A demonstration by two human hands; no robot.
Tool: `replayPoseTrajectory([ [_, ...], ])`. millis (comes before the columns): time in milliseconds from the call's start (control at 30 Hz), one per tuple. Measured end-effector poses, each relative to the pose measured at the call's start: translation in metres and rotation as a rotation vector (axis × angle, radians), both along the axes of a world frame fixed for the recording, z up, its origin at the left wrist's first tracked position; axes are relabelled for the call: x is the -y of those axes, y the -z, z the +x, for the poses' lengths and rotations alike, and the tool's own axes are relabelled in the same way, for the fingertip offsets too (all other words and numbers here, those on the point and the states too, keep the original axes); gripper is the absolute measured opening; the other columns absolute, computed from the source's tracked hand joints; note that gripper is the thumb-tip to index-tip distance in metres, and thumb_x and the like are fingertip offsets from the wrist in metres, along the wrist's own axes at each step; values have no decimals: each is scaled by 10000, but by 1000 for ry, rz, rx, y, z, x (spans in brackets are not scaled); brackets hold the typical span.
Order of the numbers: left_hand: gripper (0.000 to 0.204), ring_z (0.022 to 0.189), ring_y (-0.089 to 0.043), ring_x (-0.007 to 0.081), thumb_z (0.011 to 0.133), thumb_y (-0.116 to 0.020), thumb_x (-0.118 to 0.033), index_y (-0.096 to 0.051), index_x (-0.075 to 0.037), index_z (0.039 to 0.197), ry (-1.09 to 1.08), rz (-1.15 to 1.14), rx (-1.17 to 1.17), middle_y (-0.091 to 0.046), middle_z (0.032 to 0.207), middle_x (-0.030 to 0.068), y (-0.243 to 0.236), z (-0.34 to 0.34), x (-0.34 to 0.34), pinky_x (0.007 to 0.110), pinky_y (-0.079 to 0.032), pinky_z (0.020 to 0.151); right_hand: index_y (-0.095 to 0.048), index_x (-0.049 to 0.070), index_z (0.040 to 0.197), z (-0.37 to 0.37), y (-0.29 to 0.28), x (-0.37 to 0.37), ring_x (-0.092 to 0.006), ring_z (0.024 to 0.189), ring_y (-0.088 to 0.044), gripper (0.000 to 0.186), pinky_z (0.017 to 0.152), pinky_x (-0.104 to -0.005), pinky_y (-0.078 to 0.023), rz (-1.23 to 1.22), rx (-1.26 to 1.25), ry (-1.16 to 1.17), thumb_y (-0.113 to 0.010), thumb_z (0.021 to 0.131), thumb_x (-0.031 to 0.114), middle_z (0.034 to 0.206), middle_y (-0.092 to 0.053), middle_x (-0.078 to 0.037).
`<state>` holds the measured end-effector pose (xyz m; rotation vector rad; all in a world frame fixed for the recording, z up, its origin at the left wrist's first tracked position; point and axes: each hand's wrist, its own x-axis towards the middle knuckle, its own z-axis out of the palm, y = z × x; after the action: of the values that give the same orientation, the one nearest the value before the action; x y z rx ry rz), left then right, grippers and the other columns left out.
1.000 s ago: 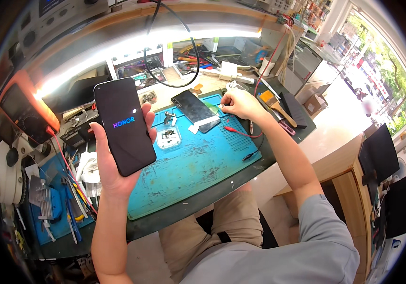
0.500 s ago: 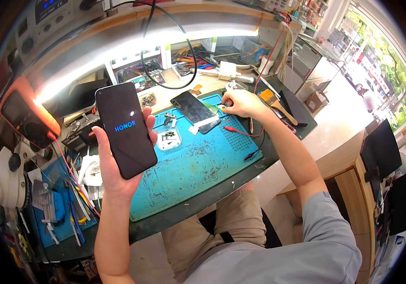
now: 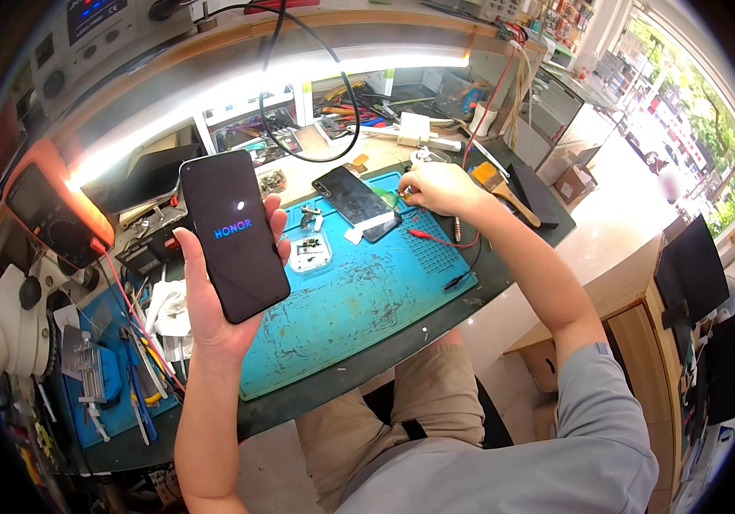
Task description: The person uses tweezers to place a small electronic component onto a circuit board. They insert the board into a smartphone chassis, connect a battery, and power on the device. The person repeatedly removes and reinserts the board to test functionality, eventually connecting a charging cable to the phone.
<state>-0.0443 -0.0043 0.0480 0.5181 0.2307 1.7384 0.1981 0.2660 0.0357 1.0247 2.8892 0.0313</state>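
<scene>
Upright above the left side of the mat, a black smartphone (image 3: 235,248) with a lit logo on its dark screen rests in my left hand (image 3: 220,321), thumb on one edge and fingers round the other. At the far right of the blue work mat (image 3: 324,343), my right hand (image 3: 440,188) has its fingers pinched together. Whatever sits between those fingertips is too small and hidden to name. Beside them lies a second dark phone (image 3: 352,199), with a white strip (image 3: 377,221) across its near end. Left of that phone stands a small clear box (image 3: 309,254) of tiny parts.
Red and black test leads (image 3: 423,235) trail over the mat's right side. A wooden-handled brush (image 3: 504,193) lies beyond my right wrist. An orange multimeter (image 3: 59,206) stands at left, above tweezers and pliers (image 3: 140,385). A black cable loop (image 3: 357,103) hangs over the back of the bench.
The whole view has shifted slightly. My left hand still holds the phone up, and my right hand stays at nearly the same spot with its fingers pinched.
</scene>
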Motion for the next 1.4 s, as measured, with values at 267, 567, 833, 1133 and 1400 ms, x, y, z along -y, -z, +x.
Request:
replayPoseTrajectory([
  [267, 824, 1316, -498, 316, 965, -526, -603, -313, -27, 1514, -5, 6, -5, -434, 1481, 207, 1, -2, 0, 456, -497, 1032, -657, 78, 985, -2, -21, 5, -254, 926, -666, 233, 807, -385, -512, -55, -136, 11, -760, 837, 226, 968, -690, -93],
  [567, 824, 1314, -503, 319, 963, -529, -604, -320, -25, 1511, -6, -3, -9, -438, 1480, 210, 0, -2, 0, 459, -497, 1031, -731, 52, 1000, 11, -8, -15, -209, 852, -697, 212, 786, -335, -543, -267, -418, 12, -767, 842, 189, 914, -736, -97],
  [833, 834, 1312, -504, 323, 965, -521, -609, -309, -17, 1514, -12, -12, -23, -443, 1476, 212, 2, -2, -1, 454, -496, 1031, -753, 53, 1059, 2, -11, -2, -72, 801, -678, 198, 635, -240, -516, -739, -605, 138, -720, 912, 181, 923, -734, -12],
  [1133, 828, 1310, -504, 318, 971, -516, -604, -306, -20, 1519, -29, -27, -61, -435, 1484, 212, 2, 0, -1, 451, -494, 1034, -730, 52, 1037, 8, -5, -9, -75, 708, -682, 194, 578, -226, -497, -678, -511, 337, -719, 920, 206, 894, -731, -18],
  [1400, 818, 1318, -497, 309, 974, -515, -602, -314, -23, 1516, -15, -40, -55, -433, 1485, 209, 2, 1, -1, 448, -491, 1039, -726, 47, 991, 25, -2, -18, -66, 680, -654, 176, 532, -213, -467, -851, -624, 401, -751, 879, 180, 857, -720, -27],
])
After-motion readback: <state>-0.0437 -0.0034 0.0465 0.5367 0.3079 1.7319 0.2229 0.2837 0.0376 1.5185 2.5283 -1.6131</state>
